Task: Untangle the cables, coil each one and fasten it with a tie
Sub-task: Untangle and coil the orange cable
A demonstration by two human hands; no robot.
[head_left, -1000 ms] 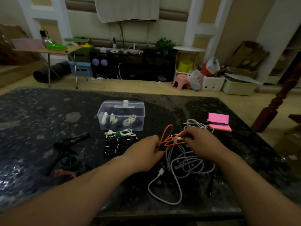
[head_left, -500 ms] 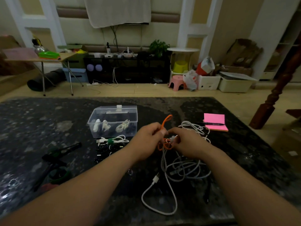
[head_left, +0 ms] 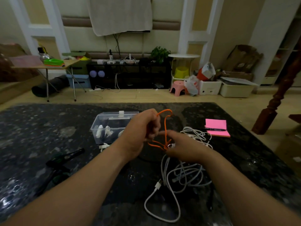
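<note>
Left hand point(head_left: 141, 132) lifted higher, fingers curled round thin orange cable point(head_left: 165, 124), right hand point(head_left: 184, 148) pinching its lower strands, tangled white cables point(head_left: 164, 170) beneath.

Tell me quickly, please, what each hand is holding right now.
Left hand: closed, gripping the orange cable.
Right hand: closed, pinching the same orange cable lower down.

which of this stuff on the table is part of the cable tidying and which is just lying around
Job in hand:
- orange cable, gripped by the left hand and the right hand
- white cables, tangled on the table
- clear box, possibly holding ties

Lying about:
- pink notepad
- pen
- dark items at left, too blurred to identify
</note>
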